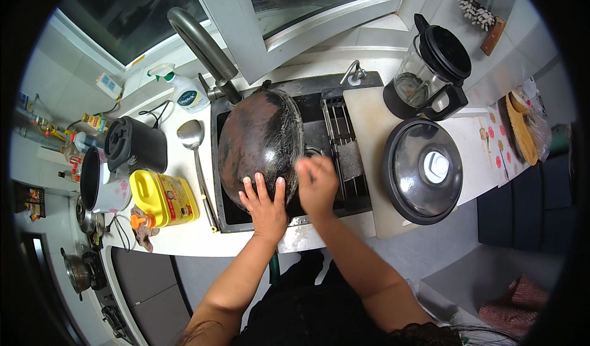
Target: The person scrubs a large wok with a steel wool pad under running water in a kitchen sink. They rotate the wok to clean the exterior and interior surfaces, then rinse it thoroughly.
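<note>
A wok [258,138] stands tilted in the black sink [313,115], its outer side facing up, patched rusty brown and black with a wet shine. My left hand [265,207] holds it near the front, fingers spread over the curved metal. Close by the wok's right rim is my right hand [318,184], blurred, with its fingers curled. Whether anything is inside those fingers I cannot tell. A dark green handle-like piece [274,267] shows below my left wrist, past the counter's edge. The faucet [203,46] arches above the sink's far left corner, and no water stream shows.
Left of the sink lie a steel ladle [191,136], a yellow detergent jug [163,198] and a spray bottle [189,95]. A metal rack [341,129] spans the sink's right part. On the cutting board [368,161] stand a blender jug [419,78] and a lidded pan [421,171].
</note>
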`<state>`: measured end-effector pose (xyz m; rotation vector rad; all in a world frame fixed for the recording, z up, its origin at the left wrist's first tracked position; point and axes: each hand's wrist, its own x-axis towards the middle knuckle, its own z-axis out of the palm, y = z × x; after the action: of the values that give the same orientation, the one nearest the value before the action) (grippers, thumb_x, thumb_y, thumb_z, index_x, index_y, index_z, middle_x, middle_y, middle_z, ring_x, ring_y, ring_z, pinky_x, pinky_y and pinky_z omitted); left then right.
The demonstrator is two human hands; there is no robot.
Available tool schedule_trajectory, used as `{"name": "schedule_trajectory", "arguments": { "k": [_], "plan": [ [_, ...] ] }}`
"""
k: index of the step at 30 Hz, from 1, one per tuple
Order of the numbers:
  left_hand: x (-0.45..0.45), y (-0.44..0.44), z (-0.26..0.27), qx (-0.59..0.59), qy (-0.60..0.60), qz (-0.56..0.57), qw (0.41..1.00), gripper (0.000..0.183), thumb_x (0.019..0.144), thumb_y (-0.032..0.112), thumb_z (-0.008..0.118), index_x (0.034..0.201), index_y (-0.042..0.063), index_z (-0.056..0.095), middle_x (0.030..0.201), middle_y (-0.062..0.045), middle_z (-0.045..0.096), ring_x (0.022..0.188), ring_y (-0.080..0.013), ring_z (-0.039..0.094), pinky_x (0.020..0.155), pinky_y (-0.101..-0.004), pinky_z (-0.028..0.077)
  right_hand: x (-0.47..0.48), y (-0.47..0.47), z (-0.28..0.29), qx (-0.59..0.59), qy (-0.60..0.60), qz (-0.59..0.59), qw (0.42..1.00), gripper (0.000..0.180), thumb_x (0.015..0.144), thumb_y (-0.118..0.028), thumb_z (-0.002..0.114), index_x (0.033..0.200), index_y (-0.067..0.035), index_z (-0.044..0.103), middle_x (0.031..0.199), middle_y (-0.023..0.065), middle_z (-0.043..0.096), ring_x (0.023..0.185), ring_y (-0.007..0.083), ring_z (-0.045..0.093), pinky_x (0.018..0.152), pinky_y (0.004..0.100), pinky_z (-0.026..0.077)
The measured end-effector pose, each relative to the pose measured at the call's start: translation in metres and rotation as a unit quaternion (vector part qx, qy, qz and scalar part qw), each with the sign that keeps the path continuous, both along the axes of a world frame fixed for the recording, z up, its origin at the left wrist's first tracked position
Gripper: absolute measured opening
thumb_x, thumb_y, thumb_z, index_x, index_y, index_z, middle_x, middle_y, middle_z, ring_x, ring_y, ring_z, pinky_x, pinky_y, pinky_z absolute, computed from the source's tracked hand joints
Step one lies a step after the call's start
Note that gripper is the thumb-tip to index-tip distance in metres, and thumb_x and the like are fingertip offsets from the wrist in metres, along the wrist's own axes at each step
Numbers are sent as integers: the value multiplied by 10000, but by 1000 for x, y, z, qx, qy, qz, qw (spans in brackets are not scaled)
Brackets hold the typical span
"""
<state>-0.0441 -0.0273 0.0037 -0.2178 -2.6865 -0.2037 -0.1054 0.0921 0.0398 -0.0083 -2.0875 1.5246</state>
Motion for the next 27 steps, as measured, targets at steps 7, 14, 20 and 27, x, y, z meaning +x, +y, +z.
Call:
{"name": "schedule_trajectory", "arguments": {
  "k": [7,14,20,27],
  "plan": [
    [1,-5,-2,-11,1,-6,1000,684,756,14,536,1377,198,314,1447,-280,155,1279,-558,180,942,-713,198,-33,2,15,79,-8,-12,997,87,785,-119,660,790,-35,683,824,110,620,763,268,596,701,356,482],
    [1,-8,0,-3,-4,5,1000,571,798,71,536,1329,228,396,1417,-257,228,1222,-557,266,886,-726,262,-67,-5,34,113,54,2,992,103,787,-104,650,836,-18,677,869,146,608,765,286,598,695,341,477],
    [1,-11,2,13,-3,5,1000,577,798,75,537,1331,241,392,1414,-254,232,1217,-556,271,882,-724,264,-30,-15,19,147,80,53,985,129,796,-100,634,836,19,665,876,161,597,769,303,593,693,363,480],
    [-1,1,1,6,-10,-13,1000,631,756,41,549,1334,231,379,1439,-249,197,1268,-544,217,922,-725,218,-120,6,20,107,-17,13,994,78,772,-73,637,791,0,658,806,164,605,774,328,587,715,379,474]
  ]
}}
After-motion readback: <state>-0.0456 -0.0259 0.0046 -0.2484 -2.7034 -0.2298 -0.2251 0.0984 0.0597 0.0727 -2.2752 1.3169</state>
